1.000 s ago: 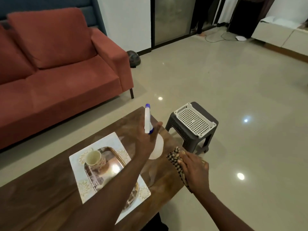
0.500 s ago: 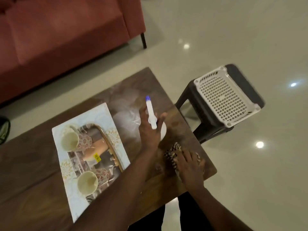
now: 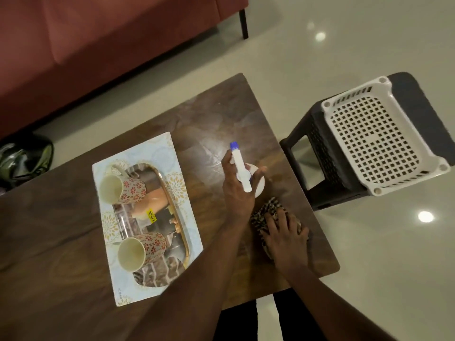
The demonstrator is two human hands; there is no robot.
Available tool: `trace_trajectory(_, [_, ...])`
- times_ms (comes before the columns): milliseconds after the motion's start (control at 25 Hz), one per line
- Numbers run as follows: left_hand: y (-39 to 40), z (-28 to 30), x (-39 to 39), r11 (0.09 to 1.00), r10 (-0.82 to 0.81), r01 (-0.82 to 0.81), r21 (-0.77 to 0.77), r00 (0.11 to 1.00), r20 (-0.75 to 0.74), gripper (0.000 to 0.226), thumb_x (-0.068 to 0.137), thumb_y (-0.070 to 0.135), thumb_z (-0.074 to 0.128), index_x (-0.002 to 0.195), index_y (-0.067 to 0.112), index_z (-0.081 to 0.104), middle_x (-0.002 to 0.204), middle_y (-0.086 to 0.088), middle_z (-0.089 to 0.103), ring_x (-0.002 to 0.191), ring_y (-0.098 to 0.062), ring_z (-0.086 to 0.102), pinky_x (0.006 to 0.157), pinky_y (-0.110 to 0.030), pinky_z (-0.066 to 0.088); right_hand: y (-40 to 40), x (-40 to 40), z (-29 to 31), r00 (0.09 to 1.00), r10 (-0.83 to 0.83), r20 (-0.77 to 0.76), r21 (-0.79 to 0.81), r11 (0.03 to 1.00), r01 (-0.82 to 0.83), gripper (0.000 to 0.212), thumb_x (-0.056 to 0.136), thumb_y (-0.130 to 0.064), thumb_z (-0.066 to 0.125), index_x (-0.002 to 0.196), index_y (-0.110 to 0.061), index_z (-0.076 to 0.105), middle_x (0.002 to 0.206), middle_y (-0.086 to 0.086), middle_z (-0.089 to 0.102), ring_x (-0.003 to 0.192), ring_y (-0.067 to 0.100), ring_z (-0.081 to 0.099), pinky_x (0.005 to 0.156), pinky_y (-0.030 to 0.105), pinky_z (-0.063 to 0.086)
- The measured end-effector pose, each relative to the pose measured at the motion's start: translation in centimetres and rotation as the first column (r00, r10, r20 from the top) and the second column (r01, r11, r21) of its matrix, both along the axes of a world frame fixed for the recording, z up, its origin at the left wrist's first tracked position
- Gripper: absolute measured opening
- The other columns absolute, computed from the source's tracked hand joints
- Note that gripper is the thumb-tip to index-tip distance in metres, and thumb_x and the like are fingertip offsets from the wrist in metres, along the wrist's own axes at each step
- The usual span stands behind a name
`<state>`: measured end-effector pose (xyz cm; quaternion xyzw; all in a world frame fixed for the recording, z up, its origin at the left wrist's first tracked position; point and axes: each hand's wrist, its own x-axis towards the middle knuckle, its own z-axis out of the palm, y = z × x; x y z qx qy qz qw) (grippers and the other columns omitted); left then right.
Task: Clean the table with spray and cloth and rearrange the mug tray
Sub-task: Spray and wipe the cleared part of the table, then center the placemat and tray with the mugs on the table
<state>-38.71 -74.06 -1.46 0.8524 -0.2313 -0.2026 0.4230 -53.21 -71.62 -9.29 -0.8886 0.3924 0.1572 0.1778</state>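
My left hand [image 3: 237, 190] grips a white spray bottle [image 3: 242, 172] with a blue nozzle, held above the right part of the brown wooden table [image 3: 49, 242], nozzle pointing away from me. Just to its right, my right hand [image 3: 285, 232] presses a checked cloth [image 3: 267, 211] flat on the table near the right edge. A shiny gold-rimmed tray [image 3: 161, 188] lies on a pale patterned mat [image 3: 157, 148] at the table's middle. Two flowered mugs lie on their sides on the tray, one at the far end [image 3: 121, 189], one at the near end [image 3: 140, 251].
A dark stool [image 3: 317, 153] carrying a white perforated basket [image 3: 379, 134] stands on the glossy floor right of the table. A red sofa [image 3: 98, 40] runs along the far side. A dark bag [image 3: 22, 158] lies on the floor at the left.
The view tilted down from the room onto the table. Both hands kept their hold; the bottle and the cloth stay over the table's right part.
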Motion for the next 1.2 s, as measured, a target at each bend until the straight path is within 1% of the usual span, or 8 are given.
trace_trajectory(160, [1.4,-0.1,0.7,1.0,-0.027,0.027,-0.001,0.999,-0.047,0.09,0.076,0.029,0.082,0.146,0.007,0.03,0.11,-0.002,0.064,0.082,0.007,0.058,0.075,0.007,0.035,0.2,0.3,0.4,0.998,-0.014,0.055,-0.033,0.999,0.016,0.063,0.092,-0.057,0.016,0.121,-0.017,0.057,0.123,0.02,0.057,0.107,0.042,0.056,0.074,0.064,0.046])
trace_trajectory(240, [2.3,0.0,1.2,0.999,-0.049,0.049,0.003,0.994,-0.096,0.099,0.073,0.027,0.085,0.15,0.013,0.025,0.119,0.004,0.06,0.092,0.015,0.055,0.082,0.005,0.036,1.0,0.9,1.6,0.99,-0.059,0.131,-0.069,0.995,0.068,0.06,0.087,-0.054,0.025,0.122,-0.016,0.056,0.125,0.02,0.056,0.108,0.042,0.055,0.079,0.063,0.043])
trace_trajectory(360, [5.2,0.0,2.2,0.998,-0.063,0.063,-0.003,0.991,-0.119,0.103,0.071,0.029,0.086,0.151,0.028,0.021,0.138,-0.003,0.056,0.119,-0.006,0.053,0.097,-0.021,0.046,3.5,3.4,4.2,0.952,-0.022,0.305,-0.144,0.987,0.069,0.049,0.084,-0.042,0.035,0.117,-0.012,0.054,0.118,0.016,0.062,0.103,0.035,0.06,0.082,0.055,0.045])
trace_trajectory(480, [9.6,0.3,4.3,0.999,-0.033,0.033,-0.004,0.999,-0.033,0.092,0.078,0.028,0.081,0.151,0.025,0.025,0.135,-0.005,0.056,0.121,-0.011,0.053,0.092,-0.015,0.046,6.3,7.0,6.0,0.896,0.081,0.436,-0.215,0.976,0.016,0.039,0.087,-0.032,0.037,0.115,-0.008,0.049,0.108,0.016,0.065,0.097,0.032,0.063,0.082,0.046,0.049])
trace_trajectory(680, [18.1,1.3,10.3,0.998,0.066,-0.063,-0.025,0.988,0.139,0.074,0.087,0.041,0.069,0.149,0.021,0.032,0.143,-0.003,0.052,0.131,-0.009,0.047,0.106,-0.038,0.045,9.7,13.0,6.7,0.871,0.142,0.471,-0.352,0.935,0.038,0.042,0.092,-0.039,0.04,0.12,-0.01,0.048,0.115,0.014,0.065,0.1,0.03,0.063,0.081,0.042,0.051])
trace_trajectory(880, [27.7,1.5,17.2,0.998,0.017,-0.036,0.059,0.953,0.301,0.074,0.088,0.049,0.063,0.146,0.011,0.038,0.149,-0.013,0.046,0.135,-0.022,0.044,0.107,-0.031,0.039,14.7,19.6,6.6,0.884,0.115,0.453,-0.312,0.949,0.037,0.047,0.093,-0.043,0.042,0.127,-0.012,0.051,0.126,0.012,0.058,0.114,0.03,0.055,0.089,0.044,0.044])
trace_trajectory(1080, [34.8,-1.0,23.4,0.984,0.056,-0.069,0.163,0.995,0.082,0.072,0.085,0.055,0.052,0.138,0.007,0.047,0.137,-0.016,0.053,0.126,-0.031,0.052,0.101,-0.038,0.042,16.6,24.7,5.5,0.931,0.047,0.362,-0.22,0.975,0.036,0.051,0.091,-0.044,0.034,0.122,-0.008,0.053,0.117,0.012,0.059,0.105,0.033,0.057,0.075,0.042,0.046])
trace_trajectory(1200, [35.3,-2.6,24.4,0.973,0.04,-0.03,0.23,0.998,-0.04,0.055,0.091,0.037,0.063,0.137,0.009,0.049,0.137,-0.015,0.052,0.125,-0.031,0.052,0.101,-0.038,0.043,15.6,25.6,3.7,0.933,-0.02,0.36,-0.096,0.994,0.058,0.046,0.09,-0.034,0.044,0.122,-0.002,0.052,0.114,0.021,0.059,0.104,0.041,0.056,0.077,0.048,0.048])
